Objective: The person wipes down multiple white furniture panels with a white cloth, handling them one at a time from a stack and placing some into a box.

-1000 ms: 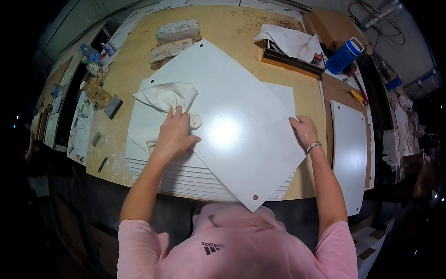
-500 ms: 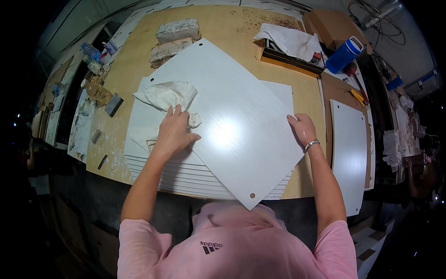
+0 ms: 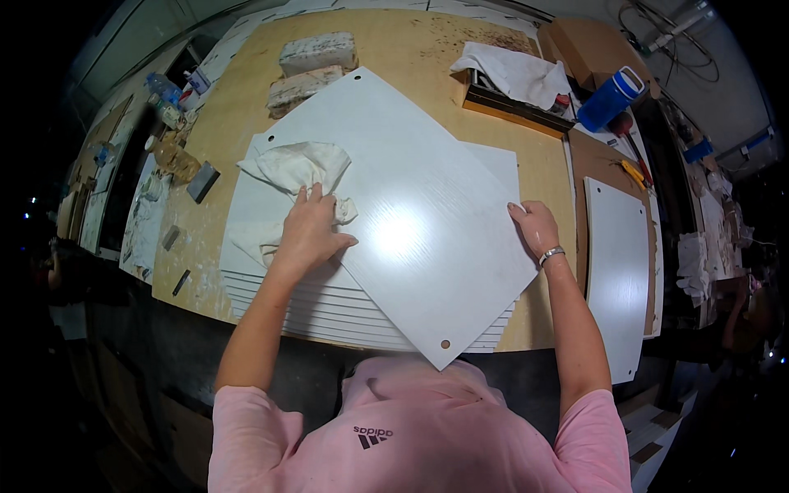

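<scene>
A white rectangular panel [image 3: 419, 177] with small holes near its corners lies turned at an angle across a stack of white panels [image 3: 320, 304]. At the panel's left edge my left hand [image 3: 312, 222] grips part of a crumpled off-white cloth [image 3: 306, 164], with its thumb reaching over the panel; the fingertips are partly hidden in the folds. My right hand [image 3: 536, 226] is closed on the panel's right corner, thumb on top and the other fingers out of sight below. The panel's near corner juts past the table edge toward me.
Two worn blocks [image 3: 316, 53] stand behind the panel on the wooden table [image 3: 394, 37]. A box with a white cloth [image 3: 514, 74] and a blue jug [image 3: 608, 99] are at far right. Another white panel [image 3: 616, 271] lies at right. Bottles [image 3: 171, 156] and a grey block [image 3: 204, 182] are at left.
Both hands, the cloth and the panel stay almost where they were; only a very slight shift of the whole view shows.
</scene>
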Tool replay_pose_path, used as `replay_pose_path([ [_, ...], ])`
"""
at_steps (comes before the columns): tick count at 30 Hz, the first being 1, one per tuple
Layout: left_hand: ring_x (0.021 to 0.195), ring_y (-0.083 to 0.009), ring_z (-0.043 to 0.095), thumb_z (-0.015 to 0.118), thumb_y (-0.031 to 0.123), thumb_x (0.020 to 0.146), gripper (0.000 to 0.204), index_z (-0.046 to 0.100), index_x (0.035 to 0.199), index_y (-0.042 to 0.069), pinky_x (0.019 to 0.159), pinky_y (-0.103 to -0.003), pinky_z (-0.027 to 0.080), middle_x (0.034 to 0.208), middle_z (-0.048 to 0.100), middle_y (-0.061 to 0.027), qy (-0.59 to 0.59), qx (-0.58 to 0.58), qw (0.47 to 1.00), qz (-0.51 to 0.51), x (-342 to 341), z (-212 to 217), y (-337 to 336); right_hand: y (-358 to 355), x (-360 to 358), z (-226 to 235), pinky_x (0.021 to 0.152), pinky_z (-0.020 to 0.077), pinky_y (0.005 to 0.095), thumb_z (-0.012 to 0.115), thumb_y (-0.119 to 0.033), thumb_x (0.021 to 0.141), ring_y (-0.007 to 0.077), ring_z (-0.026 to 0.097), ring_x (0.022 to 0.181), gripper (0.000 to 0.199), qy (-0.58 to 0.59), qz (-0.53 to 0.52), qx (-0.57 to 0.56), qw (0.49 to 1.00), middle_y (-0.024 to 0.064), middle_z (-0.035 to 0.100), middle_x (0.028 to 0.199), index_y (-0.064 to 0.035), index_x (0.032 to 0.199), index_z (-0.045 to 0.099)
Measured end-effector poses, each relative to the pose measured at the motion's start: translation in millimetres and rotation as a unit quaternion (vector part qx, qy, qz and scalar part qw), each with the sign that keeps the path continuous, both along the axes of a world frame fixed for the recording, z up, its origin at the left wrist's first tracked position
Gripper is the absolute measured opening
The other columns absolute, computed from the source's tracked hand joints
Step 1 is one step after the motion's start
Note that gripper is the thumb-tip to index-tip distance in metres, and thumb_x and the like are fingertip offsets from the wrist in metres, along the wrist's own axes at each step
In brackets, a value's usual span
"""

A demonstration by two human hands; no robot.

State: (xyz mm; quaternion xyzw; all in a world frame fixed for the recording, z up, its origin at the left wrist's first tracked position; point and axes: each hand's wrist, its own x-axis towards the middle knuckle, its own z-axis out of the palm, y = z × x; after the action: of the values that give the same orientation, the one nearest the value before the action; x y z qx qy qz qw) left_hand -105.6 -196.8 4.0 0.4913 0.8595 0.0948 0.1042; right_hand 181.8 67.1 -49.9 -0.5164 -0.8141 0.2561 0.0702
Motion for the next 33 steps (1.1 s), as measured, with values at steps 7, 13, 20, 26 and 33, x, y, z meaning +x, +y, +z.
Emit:
replay_pose_path([
  [7, 0.132, -0.0519, 0.038, 0.087, 0.032, 0.061, 0.077, 0.056, 0.12, -0.006, 0.105, -0.049, 0.04, 0.141, 0.041, -0.0339, 0.002, 0.0, 1.0, -0.027, 30, 0, -3, 4, 1, -2, 0.076, 0.0443, 0.047, 0.058, -0.047, 0.086, 0.0416, 0.058, 0.086, 0.05, 0.002, -0.005, -0.019, 1.0, 0.0243, 0.063, 0.09, 0.0028, 0.08, 0.062],
  [13, 0.13, -0.0535, 0.04, 0.085, 0.033, 0.065, 0.07, 0.055, 0.113, -0.008, 0.097, -0.058, 0.043, 0.139, 0.041, -0.0367, 0.02, 0.05, 0.993, -0.104, 102, -6, -28, 4, 1, -6, 0.076, 0.0433, 0.0478, 0.058, -0.046, 0.086, 0.0423, 0.057, 0.087, 0.049, 0.038, 0.017, 0.024, 0.999, 0.0249, 0.062, 0.091, 0.0025, 0.081, 0.063],
  [20, 0.089, -0.0328, 0.066, 0.06, 0.013, 0.089, 0.023, 0.067, 0.108, 0.001, 0.077, -0.039, 0.052, 0.096, 0.069, -0.0179, -0.507, 0.155, 0.786, -0.318, 173, 2, -38, 26, 12, -42, 0.064, 0.0351, 0.0457, 0.063, -0.032, 0.086, 0.0357, 0.043, 0.065, 0.044, 0.104, 0.043, 0.002, 0.994, 0.0245, 0.048, 0.071, 0.0067, 0.07, 0.048],
  [26, 0.12, -0.0302, 0.055, 0.064, 0.039, 0.085, 0.05, 0.061, 0.12, 0.004, 0.101, -0.042, 0.042, 0.117, 0.064, -0.0177, -0.309, 0.299, 0.901, -0.059, 43, 26, 62, 46, 23, -62, 0.062, 0.0365, 0.0406, 0.062, -0.029, 0.089, 0.0212, 0.043, 0.062, 0.042, 0.183, 0.045, -0.041, 0.981, 0.0116, 0.048, 0.068, 0.0063, 0.069, 0.05],
  [33, 0.109, -0.0372, 0.051, 0.065, 0.024, 0.068, 0.034, 0.064, 0.092, -0.001, 0.106, -0.052, 0.032, 0.106, 0.059, -0.0201, -0.029, 0.425, 0.861, -0.277, 273, -122, 137, 52, 13, -50, 0.051, 0.0274, 0.0311, 0.055, -0.038, 0.098, 0.0091, 0.033, 0.061, 0.047, 0.313, -0.01, -0.175, 0.933, -0.0044, 0.042, 0.067, -0.0092, 0.063, 0.044],
])
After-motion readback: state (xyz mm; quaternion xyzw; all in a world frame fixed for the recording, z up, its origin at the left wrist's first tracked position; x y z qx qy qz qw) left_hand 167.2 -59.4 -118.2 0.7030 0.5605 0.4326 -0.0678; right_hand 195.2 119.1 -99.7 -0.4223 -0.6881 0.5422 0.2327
